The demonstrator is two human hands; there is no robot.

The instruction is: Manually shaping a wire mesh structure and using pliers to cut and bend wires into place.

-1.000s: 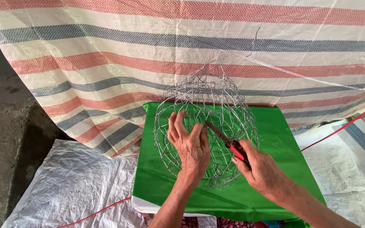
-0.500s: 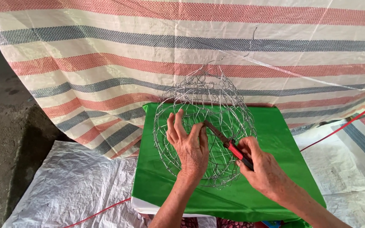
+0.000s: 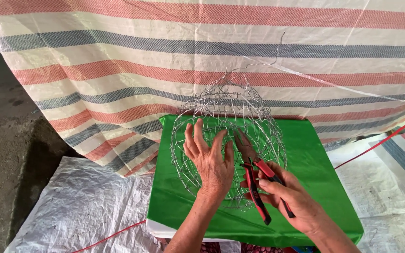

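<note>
Left hand (image 3: 210, 161) flat on wire basket (image 3: 228, 140), right hand (image 3: 292, 200) gripping pliers (image 3: 256, 175)

Under my hands (image 3: 254, 182) the bench (image 3: 324, 182) was covered in a smooth green sheet. The round wire mesh basket (image 3: 226, 112) rested directly on it, beneath and just beyond my fingers. Below the bench, the floor carried a white woven sack (image 3: 80, 206).

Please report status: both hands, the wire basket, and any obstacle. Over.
Left hand flat on wire mesh basket, fingers spread. Right hand holds red-handled pliers, jaws at the mesh. Basket on green-covered table. Loose wire end sticks up; nothing blocking.
</note>
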